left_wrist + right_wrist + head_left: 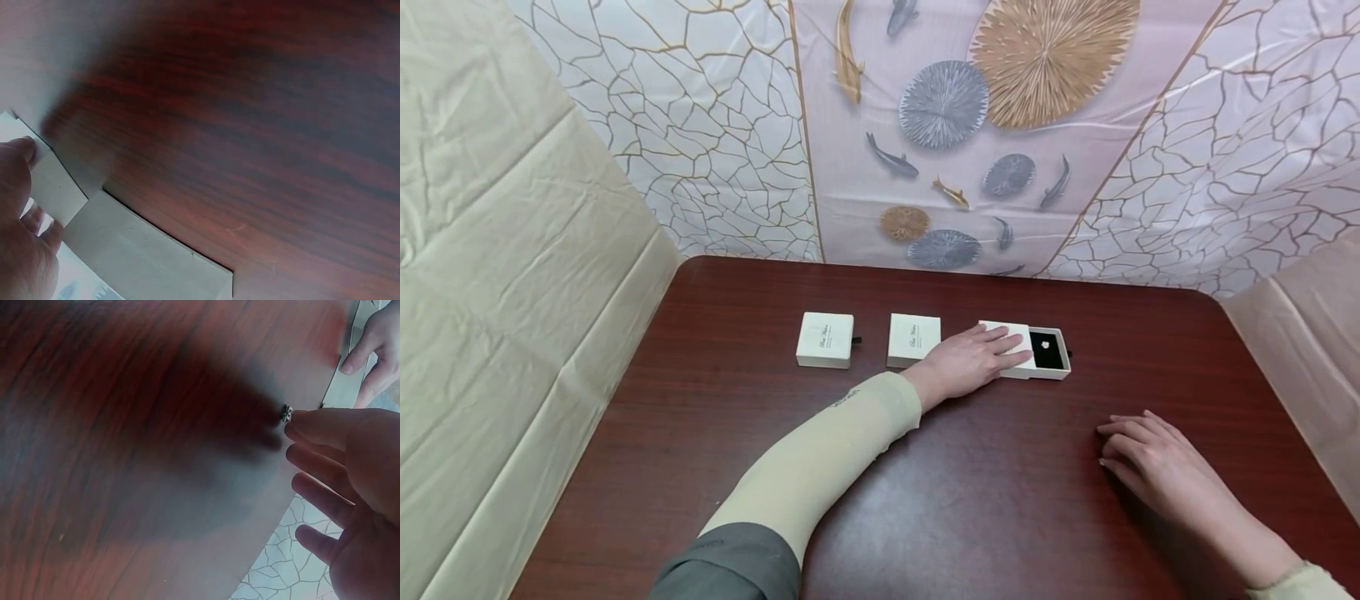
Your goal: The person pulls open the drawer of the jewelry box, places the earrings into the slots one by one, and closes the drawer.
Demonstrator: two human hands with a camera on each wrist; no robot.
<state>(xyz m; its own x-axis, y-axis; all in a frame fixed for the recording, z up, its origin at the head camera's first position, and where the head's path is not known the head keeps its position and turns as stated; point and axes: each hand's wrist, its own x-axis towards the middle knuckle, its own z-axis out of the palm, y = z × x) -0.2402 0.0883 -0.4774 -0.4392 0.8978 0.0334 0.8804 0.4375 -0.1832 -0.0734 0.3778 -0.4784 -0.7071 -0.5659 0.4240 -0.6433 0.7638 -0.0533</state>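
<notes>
My left hand [966,362] lies palm down with extended fingers on the white sleeve of the rightmost small jewelry box [1013,371]. The box's drawer [1051,374] is slid partly out to the right, showing a black pad with a small white flower-shaped stud [1045,344] on it. In the left wrist view, the thumb [24,147] is at the sleeve's edge. My right hand [1161,467] is low over the table, nearer to me. Its thumb and forefinger pinch a tiny silvery earring [287,413]; the other fingers are spread. The fingers hide this earring in the head view.
Two more white jewelry boxes stand to the left: a middle box [914,337], right by the left wrist, and a left box [825,339] with a short black tab on its right side. All are on a dark red-brown table [970,517]. A patterned cloth [737,125] hangs behind it.
</notes>
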